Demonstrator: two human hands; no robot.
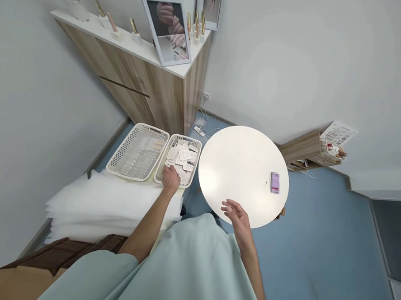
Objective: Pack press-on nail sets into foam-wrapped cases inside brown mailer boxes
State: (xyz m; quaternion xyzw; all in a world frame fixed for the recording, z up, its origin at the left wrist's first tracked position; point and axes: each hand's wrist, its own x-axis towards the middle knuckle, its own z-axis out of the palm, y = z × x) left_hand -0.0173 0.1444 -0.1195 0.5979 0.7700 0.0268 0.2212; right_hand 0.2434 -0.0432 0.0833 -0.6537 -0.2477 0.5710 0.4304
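My left hand (171,180) reaches into the near end of a small white plastic basket (197,168). Its fingers are bent down against a loose heap of white cards (184,155); what lies between the fingertips is hidden. My right hand (237,214) hovers over the near edge of a round white table (240,166). Its fingers are slightly curled and apart, with nothing in them. On the table's right side lies a small purple item (275,182), blurred out.
A larger white basket (113,164) with clear plastic packs stands left of the small one. White foam sheets (105,203) are stacked in front. Behind stands a wooden cabinet (170,89) bearing picture frames and small bottles. A low shelf (304,147) is at right.
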